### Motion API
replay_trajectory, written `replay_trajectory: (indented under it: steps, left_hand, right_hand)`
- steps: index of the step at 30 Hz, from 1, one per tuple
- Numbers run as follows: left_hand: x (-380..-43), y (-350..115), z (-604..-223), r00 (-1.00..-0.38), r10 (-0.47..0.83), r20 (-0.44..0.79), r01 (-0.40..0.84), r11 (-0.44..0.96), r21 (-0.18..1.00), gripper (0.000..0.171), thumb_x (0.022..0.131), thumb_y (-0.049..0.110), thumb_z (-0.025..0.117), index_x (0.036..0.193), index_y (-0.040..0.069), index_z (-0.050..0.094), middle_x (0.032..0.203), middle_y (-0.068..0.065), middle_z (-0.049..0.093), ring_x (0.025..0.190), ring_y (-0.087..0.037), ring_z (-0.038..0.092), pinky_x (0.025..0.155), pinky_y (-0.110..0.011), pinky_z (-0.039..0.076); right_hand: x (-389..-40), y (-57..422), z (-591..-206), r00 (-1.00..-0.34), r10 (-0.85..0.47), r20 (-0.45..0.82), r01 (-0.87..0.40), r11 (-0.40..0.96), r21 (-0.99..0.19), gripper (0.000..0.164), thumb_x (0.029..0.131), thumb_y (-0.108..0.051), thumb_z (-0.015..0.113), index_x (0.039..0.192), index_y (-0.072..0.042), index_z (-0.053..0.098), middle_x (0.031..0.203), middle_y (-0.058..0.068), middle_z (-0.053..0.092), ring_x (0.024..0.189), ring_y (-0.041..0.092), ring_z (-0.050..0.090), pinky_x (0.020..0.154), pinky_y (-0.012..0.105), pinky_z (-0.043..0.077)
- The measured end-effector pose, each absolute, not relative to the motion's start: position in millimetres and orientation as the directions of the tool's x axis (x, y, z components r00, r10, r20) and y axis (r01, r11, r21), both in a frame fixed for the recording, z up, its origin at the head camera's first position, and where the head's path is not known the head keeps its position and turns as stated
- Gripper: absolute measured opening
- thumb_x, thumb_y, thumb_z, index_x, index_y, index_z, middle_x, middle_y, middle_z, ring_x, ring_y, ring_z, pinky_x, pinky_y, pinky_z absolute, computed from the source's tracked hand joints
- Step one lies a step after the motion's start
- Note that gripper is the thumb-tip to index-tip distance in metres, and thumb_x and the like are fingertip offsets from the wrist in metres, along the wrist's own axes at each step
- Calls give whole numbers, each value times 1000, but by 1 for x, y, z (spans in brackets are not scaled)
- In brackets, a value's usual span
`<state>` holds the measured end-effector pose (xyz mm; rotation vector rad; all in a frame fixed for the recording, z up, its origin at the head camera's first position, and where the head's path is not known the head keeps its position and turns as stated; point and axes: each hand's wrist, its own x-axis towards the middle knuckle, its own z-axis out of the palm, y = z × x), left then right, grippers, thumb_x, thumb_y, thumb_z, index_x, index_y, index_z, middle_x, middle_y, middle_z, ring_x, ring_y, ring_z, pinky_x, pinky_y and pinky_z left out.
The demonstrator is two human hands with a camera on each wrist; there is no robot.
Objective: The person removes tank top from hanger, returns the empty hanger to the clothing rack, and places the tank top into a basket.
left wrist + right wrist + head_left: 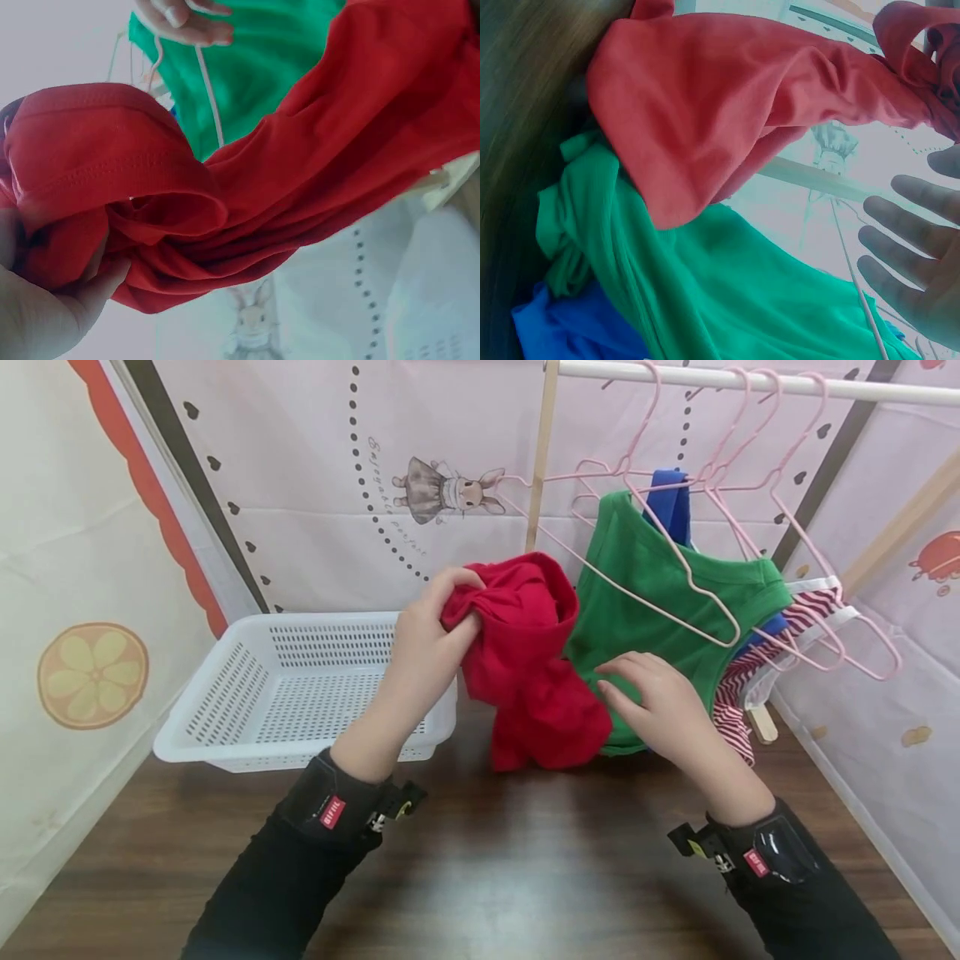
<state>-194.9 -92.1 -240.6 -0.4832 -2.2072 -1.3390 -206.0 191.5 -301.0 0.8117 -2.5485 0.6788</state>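
Note:
A bunched red garment (536, 668) hangs from my left hand (431, 631), whose fingers and thumb grip its upper folds. Its lower end droops close to the floor. In the left wrist view the thumb presses into the red cloth (120, 157) below a stitched, looped edge. My right hand (660, 706) holds nothing; its fingers are spread apart in the right wrist view, a little away from the red cloth. Behind that hand hangs a green sleeveless top (637, 602) on the rail. An unfilled pink hanger (675, 547) hangs in front of the green top.
At the left stands a white perforated basket (247, 752). A white rail (712, 378) carries several pink hangers, with blue cloth (670, 506) and a red-and-white striped garment (731, 702) behind the green top. A wooden post (543, 452) supports the rail. Patterned fabric walls surround the brown floor (495, 868).

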Motion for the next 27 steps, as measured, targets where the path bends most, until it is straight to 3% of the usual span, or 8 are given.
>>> replay_trajectory:
  steps: [8,12,17,27]
  left_hand:
    - [-200,-87,-251,-805,175,567,556,554,619,24,92,12,63,116,17,61,113,0,62,103,-13,55,91,-32,46]
    - [-213,-76,-272,-851,214,480,484,674,558,31,91,15,66,121,17,58,115,-1,62,103,-16,57,93,-33,47]
    - [-227,-62,-300,-906,272,325,407,771,489,46,91,14,66,134,15,50,126,-5,58,117,-18,53,99,-35,44]
    - [-234,-47,-343,-910,377,171,411,875,255,59,89,25,67,142,11,47,141,-12,49,130,-28,46,106,-43,38]
  right_hand:
    - [-207,191,-305,-786,-418,457,-589,731,-344,22,99,-24,58,110,-8,69,105,5,67,106,25,58,92,47,46]
    - [-209,192,-307,-794,-409,450,-577,740,-345,23,99,-24,57,110,-8,69,106,6,67,107,26,58,92,48,46]
    - [-213,191,-313,-807,-424,412,-568,748,-344,25,100,-26,56,111,-8,69,108,7,67,109,27,58,94,48,45]
    - [-222,185,-328,-855,-471,220,-519,796,-312,31,98,-29,58,117,-6,67,113,9,66,111,28,57,96,48,44]
